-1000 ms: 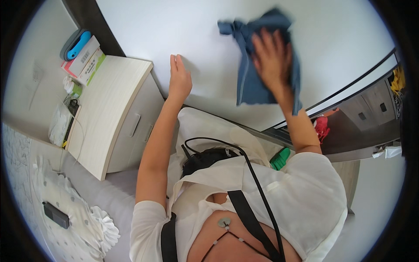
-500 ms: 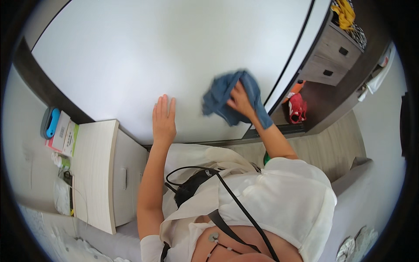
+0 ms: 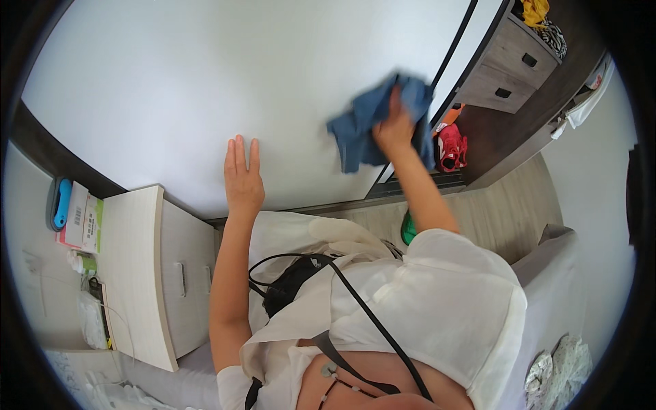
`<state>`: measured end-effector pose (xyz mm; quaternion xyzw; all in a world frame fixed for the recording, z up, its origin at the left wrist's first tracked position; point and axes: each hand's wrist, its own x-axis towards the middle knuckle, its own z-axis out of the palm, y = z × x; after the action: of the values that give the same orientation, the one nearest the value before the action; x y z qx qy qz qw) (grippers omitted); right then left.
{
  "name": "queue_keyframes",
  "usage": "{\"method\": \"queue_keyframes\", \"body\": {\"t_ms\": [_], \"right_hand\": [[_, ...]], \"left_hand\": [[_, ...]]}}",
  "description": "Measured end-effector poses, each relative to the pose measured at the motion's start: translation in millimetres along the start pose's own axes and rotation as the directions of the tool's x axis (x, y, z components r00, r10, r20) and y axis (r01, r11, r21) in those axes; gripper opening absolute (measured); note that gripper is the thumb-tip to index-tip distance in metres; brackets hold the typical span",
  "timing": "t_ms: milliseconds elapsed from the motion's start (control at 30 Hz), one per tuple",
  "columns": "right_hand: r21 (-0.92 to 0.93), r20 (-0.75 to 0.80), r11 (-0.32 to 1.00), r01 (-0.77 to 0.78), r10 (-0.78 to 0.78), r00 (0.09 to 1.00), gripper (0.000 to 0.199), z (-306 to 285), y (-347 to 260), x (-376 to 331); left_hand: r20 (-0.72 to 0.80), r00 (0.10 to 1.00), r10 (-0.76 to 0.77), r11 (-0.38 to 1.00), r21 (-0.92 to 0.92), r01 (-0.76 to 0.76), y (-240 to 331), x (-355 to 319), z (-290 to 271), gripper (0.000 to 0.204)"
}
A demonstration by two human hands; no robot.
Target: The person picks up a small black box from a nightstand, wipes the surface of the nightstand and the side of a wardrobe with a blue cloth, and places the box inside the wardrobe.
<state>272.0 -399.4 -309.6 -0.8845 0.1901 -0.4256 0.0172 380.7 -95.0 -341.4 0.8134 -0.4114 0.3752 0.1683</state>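
1. The right hand [image 3: 394, 128] is raised against the white panel [image 3: 205, 89], its grip clenched around a crumpled blue cloth [image 3: 372, 119].
2. The blue cloth is pressed to the panel close to the panel's right edge, where a dark vertical strip [image 3: 454, 41] runs; folds of it hang below and to both sides of the fingers.
3. The left hand [image 3: 242, 181] lies flat on the same panel, lower and to the left, grip released, fingers straight and close together, holding nothing.
4. The 2 hands are well apart on the panel.
5. Right of the strip stands a dark unit with 2 grey drawers [image 3: 509, 65]; a red item [image 3: 451, 147] sits near its foot, just beside the hanging cloth.
6. At the left is a pale wooden bedside cabinet [image 3: 137, 266] with 2 drawer handles showing.
7. Past its far edge lie a blue object [image 3: 61, 203] and some small boxes [image 3: 85, 222].
8. The person wears a white shirt [image 3: 437, 301], with black straps [image 3: 355, 301] crossing the chest.
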Motion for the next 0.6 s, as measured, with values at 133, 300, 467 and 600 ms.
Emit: {"method": "queue_keyframes", "body": {"t_ms": [133,300,467,600], "right_hand": [[-0.026,0.182,0.992,0.124,-0.117,0.976,0.066,57,32,-102],[-0.006,-0.014,0.991,0.136,-0.136,0.991,0.064,54,18,-85],[0.034,-0.287,0.986,0.165,-0.149,0.946,0.063,-1,-29,13],[0.234,-0.348,0.956,0.179,-0.090,0.933,0.066,-17,-34,29]], "left_hand": [[0.002,1.000,0.017,1.000,-0.002,-0.017,-2,0,-5,0.052],[-0.017,1.000,0.018,1.000,0.024,-0.018,-2,-1,-2,0.058],[0.012,1.000,0.008,0.999,0.040,-0.009,-6,-6,-3,0.058],[0.073,0.997,-0.007,1.000,-0.004,0.007,-2,-2,-6,0.062]]}}
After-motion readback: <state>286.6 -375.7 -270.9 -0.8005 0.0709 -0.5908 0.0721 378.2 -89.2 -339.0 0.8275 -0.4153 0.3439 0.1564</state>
